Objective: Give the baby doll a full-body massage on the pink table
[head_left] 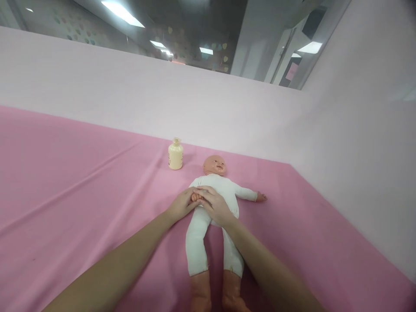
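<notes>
A baby doll with a white cloth body lies on its back, its head towards the wall and its feet towards me. The doll's hand, on the left of its belly, is between my hands. My left hand closes round it from the left. From the right, my right hand reaches across the belly, its fingers lying over the doll's hand and meeting my left fingers. On the right, the doll's other arm stretches out sideways. Parts of its belly and hip are hidden under my right hand and forearm.
A cream-coloured bottle stands upright left of the doll's head. Pink cloth with creases covers the surface. A pale wall rises behind, with a window above it, and another wall bounds the right side.
</notes>
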The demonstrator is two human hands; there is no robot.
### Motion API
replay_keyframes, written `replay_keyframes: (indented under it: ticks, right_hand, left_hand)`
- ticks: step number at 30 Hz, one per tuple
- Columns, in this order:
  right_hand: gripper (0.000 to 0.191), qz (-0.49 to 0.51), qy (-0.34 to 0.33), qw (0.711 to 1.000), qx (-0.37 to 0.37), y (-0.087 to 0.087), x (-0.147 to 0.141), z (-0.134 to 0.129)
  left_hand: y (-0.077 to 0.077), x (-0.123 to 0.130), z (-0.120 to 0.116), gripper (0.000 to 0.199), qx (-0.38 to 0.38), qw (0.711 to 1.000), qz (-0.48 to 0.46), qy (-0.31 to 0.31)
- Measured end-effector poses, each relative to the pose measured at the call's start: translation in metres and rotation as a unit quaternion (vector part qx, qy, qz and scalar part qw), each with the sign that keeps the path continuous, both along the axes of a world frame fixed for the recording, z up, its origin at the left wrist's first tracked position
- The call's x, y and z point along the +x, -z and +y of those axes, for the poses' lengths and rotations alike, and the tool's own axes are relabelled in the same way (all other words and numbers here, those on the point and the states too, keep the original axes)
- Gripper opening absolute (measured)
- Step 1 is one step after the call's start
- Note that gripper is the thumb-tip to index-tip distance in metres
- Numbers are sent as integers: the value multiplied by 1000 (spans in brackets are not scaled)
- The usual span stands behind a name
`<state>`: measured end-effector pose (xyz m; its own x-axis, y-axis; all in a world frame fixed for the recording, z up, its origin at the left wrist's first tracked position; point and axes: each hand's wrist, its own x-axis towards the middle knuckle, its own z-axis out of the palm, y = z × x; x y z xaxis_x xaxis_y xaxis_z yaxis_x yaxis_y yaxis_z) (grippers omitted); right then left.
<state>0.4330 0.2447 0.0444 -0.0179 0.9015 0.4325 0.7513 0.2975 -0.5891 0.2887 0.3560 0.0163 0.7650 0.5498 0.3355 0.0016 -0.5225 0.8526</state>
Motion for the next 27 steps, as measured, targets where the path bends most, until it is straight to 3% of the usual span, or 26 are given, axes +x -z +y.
replay_keyframes:
  ticks: [8,13,18,22,27]
  right_hand:
    - [38,30,-4,1000,9,-1,-2,1]
    - [40,41,-20,999,4,-1,0,2]
    - [37,36,-5,999,11,-1,-2,2]
    - [31,26,3,1000,16,-1,-3,1]
    - [29,38,-7,999,6,2,0,2]
  left_hand:
    - [-2,1,2,19,-49,999,-11,2]
    - [2,2,5,18,-10,999,-39,31]
    - [5,1,6,23,-70,996,-51,36]
    - [2,0,5,26,-17,998,-44,47]
    - [-1,3,3,26,-16,1000,-14,18]
